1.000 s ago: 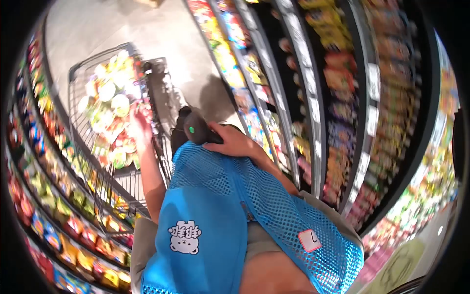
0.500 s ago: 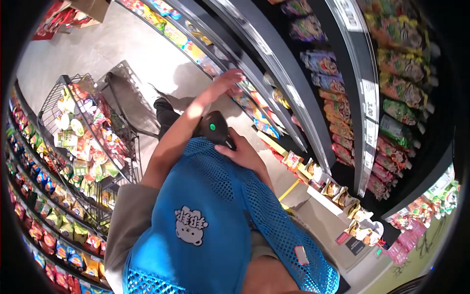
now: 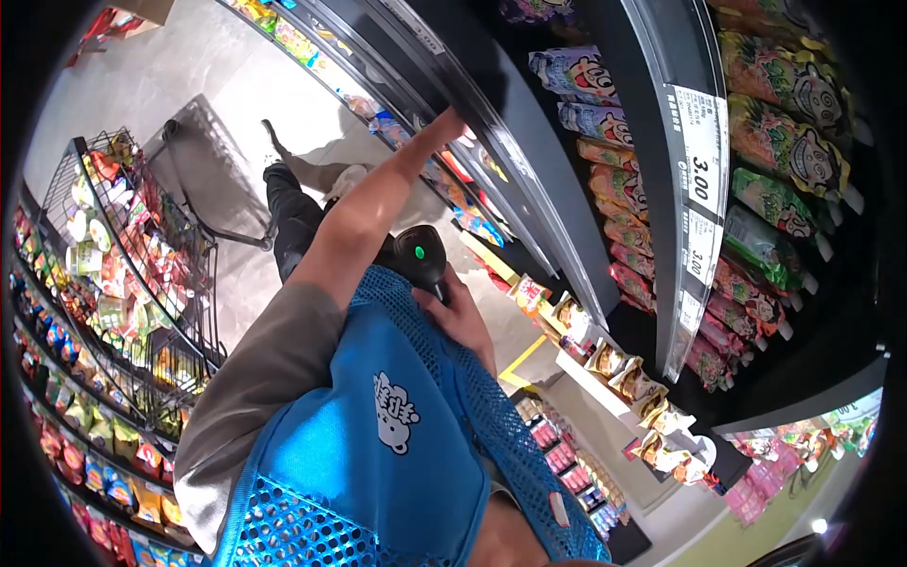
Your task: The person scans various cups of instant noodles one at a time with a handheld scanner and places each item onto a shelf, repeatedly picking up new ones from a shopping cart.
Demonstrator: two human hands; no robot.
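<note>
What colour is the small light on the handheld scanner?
Green, on the black handheld scanner in the right hand; head view.

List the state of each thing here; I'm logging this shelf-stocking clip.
Left hand: reaching into a shelf, fingers hidden behind its edge.
Right hand: gripping the scanner.
Scanner: held against the chest, green light on.
Cart: full of packets, standing apart from both hands.
Price tags: fixed on the shelf rail, reading 3.00.
</note>
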